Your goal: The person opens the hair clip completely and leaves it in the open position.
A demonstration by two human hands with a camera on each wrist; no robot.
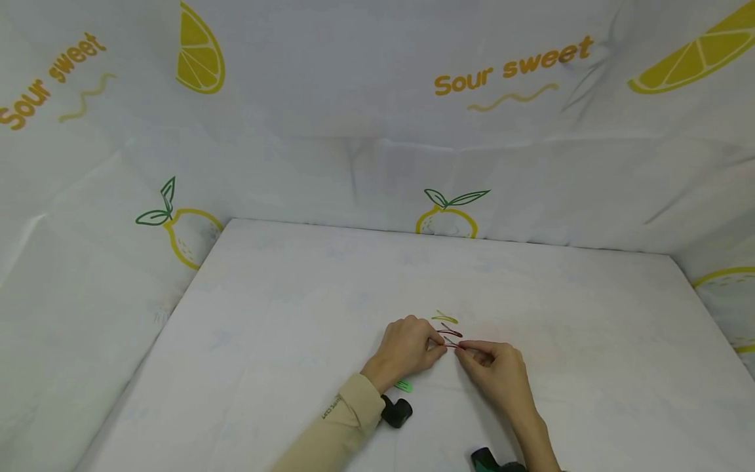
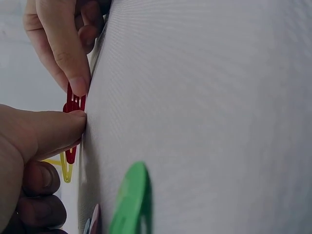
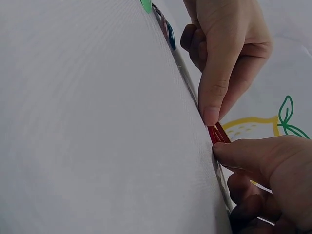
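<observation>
Between the fingertips of my two hands is a red snap hair clip (image 1: 451, 345), held low over the white table. My left hand (image 1: 408, 344) pinches its left end, and my right hand (image 1: 498, 373) pinches the other end between thumb and forefinger. In the left wrist view the red clip (image 2: 74, 101) shows between both thumbs; in the right wrist view only a short stretch of the clip (image 3: 217, 134) is visible. Just beyond the hands lie a dark red hair clip (image 1: 453, 333) and a yellow hair clip (image 1: 446, 318), both open.
A green hair clip (image 1: 404, 386) lies beside my left wrist, partly hidden. Close to it are pinkish clips (image 2: 96, 218) and a teal clip (image 3: 171, 38). White cloth with lemon prints (image 1: 447, 223) walls the table at the back and sides.
</observation>
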